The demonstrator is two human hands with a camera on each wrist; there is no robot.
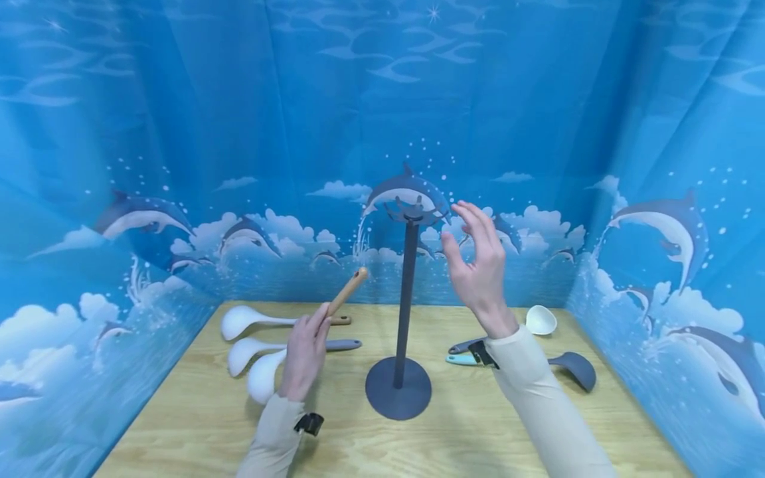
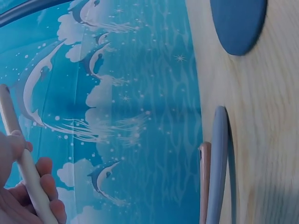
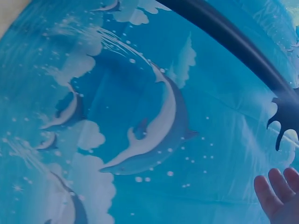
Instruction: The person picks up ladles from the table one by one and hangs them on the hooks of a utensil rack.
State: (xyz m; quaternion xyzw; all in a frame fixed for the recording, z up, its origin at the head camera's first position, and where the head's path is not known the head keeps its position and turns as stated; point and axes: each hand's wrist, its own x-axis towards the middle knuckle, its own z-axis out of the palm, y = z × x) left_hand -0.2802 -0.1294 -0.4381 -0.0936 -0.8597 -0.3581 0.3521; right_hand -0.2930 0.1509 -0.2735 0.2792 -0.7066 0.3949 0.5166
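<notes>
A white, round-bowled ladle [image 1: 261, 381] is being held tilted over the grained counter [image 1: 358, 445] by the left grip [image 1: 306, 350], fingers [image 2: 47, 185] curled round its smooth wood-toned handle [image 1: 349, 291]; the right grip [image 1: 481, 269], spread and empty, is being held near the slim dark stand [image 1: 407, 292].

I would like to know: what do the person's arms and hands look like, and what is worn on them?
The left sleeve and right sleeve are long, plain and off-white. A small black device sits by the left cuff, a similar one by the right. The left hand and right hand wear no gloves. I see no cables.
</notes>
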